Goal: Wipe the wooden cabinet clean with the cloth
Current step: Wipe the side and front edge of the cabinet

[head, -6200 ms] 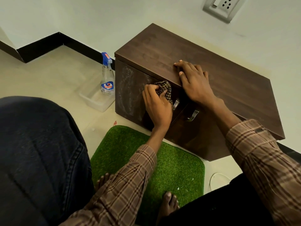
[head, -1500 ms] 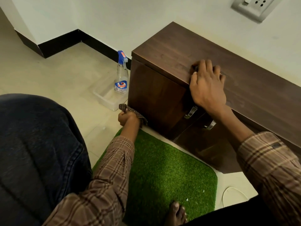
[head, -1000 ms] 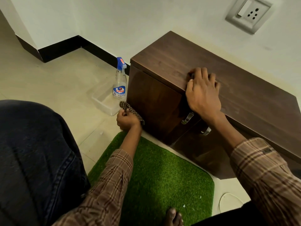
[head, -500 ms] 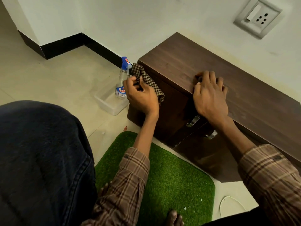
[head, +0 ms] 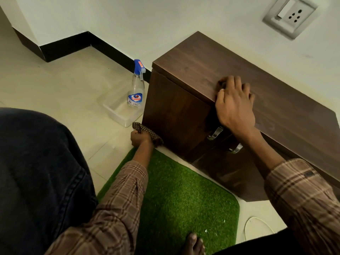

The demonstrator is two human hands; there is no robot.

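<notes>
A person crouched on the floor before a low dark cabinet (head: 239,74) that stood against a pale wall; the left hand (head: 140,138) was curled into a fist around a small checked cloth (head: 147,131), held low at the bottom left corner of the cabinet's front, the cloth touching or just beside the wood, though the exact contact was hard to make out; the right hand (head: 235,105) lay spread and flat over the front edge of the top, fingers on the top surface, bracing, with nothing in it. The likeliest trouble from there was close at hand: a spray bottle (head: 136,85) stood upright in a shallow clear tray (head: 119,115) just beside that corner, and a wide sweep of the cloth could knock it over; the cloth could also pick up grit from the floor tiles and drag it across the wood; a hard push from the right hand might press on the doors below it. Two metal handles (head: 215,133) stuck out from the front beneath the right wrist and would snag the cloth or leave unwiped patches around them. A green grass-like mat (head: 184,196) lay on the floor in front; a thin white cord (head: 257,223) curled on the tiles to its right; a wall socket (head: 290,15) sat above the cabinet; the person's dark-clothed knee filled the left of the view.
</notes>
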